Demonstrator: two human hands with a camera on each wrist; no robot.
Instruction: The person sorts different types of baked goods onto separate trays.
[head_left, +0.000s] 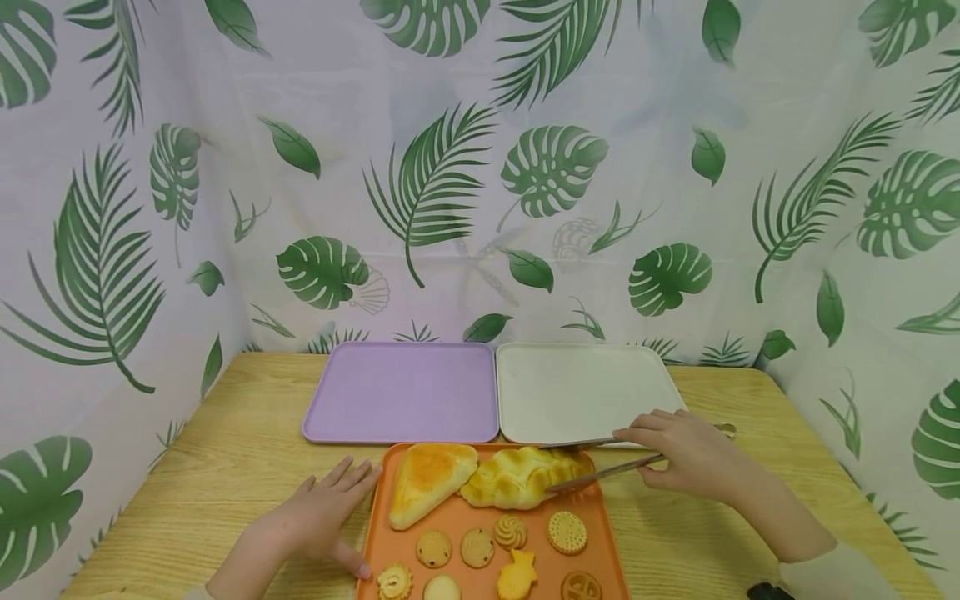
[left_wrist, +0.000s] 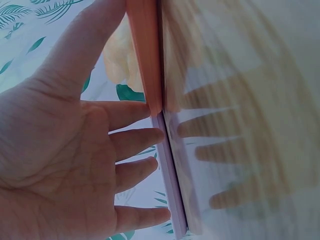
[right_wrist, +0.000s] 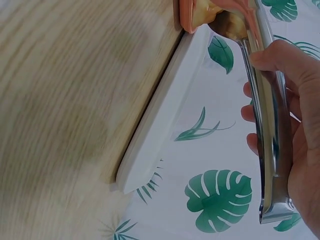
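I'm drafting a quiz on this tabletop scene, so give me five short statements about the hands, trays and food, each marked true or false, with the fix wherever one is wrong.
1. The right hand has its grip on metal tongs. True.
2. The left hand is holding the triangular bread. False: its straight fingers are at the side of the orange tray.
3. In the head view, the purple tray lies to the left of the white tray. True.
4. The braided bread lies on the white tray. False: it is on the orange tray.
5. Several cookies share the orange tray with the bread. True.
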